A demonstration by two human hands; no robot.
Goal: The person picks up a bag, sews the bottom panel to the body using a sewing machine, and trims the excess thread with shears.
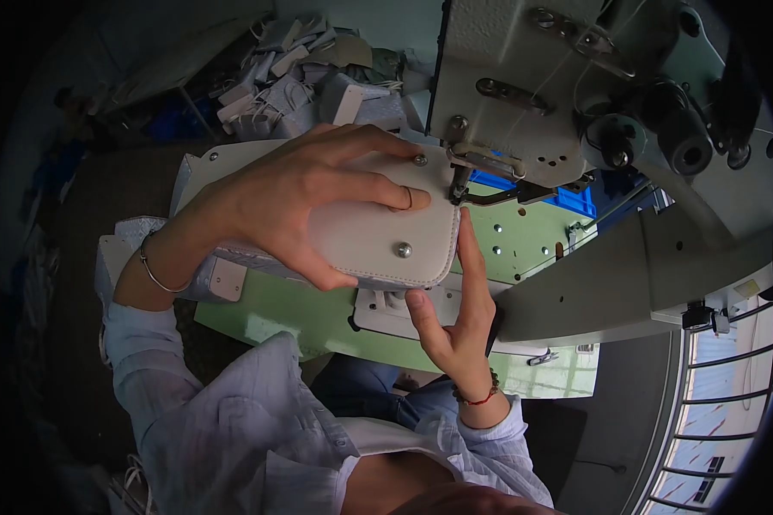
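Clamps the pale leather snap pouch in the grip of the left hand, keeping it steady beside the grey sewing machine; steers its edge, right of that grip, with the flat, open right hand.

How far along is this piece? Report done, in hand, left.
Done: a metal stud sits in the white flap. In hand: the left hand grips the flap, and the right hand guides its edge at the presser foot. Left: whether that edge is stitched cannot be told; a pile of pieces lies behind.
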